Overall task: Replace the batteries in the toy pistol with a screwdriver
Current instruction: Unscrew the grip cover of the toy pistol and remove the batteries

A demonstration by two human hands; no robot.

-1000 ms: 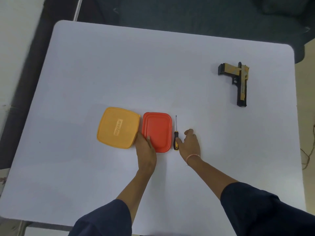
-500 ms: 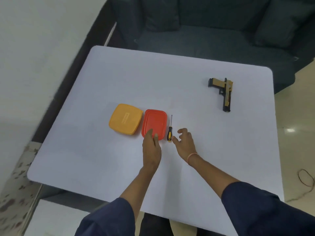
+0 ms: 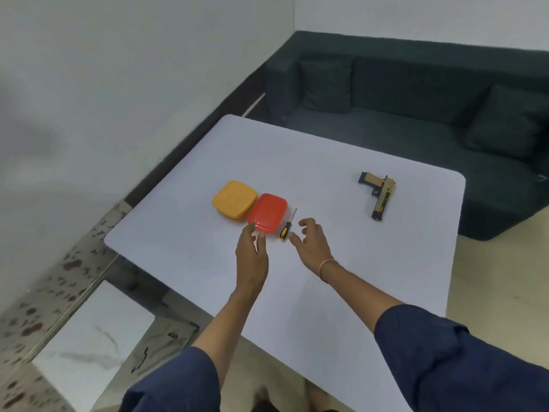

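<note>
A tan and black toy pistol [image 3: 379,197] lies on the white table [image 3: 341,278] at the far right, muzzle toward me. A small screwdriver [image 3: 287,226] with a yellow and black handle lies beside a red lidded box [image 3: 268,212]. My right hand [image 3: 312,242] hovers just right of the screwdriver handle, fingers loosely curled and holding nothing. My left hand [image 3: 252,257] reaches to the near edge of the red box, fingers relaxed, empty. A yellow lidded box [image 3: 234,198] sits left of the red one.
A dark sofa [image 3: 416,114] with cushions stands behind the table. A white wall is on the left, and speckled floor [image 3: 44,292] shows below the table's left edge.
The view has tilted up and back, showing the sofa and wall. Both hands have lifted slightly away from the red box and the screwdriver. Nothing on the table has moved.
</note>
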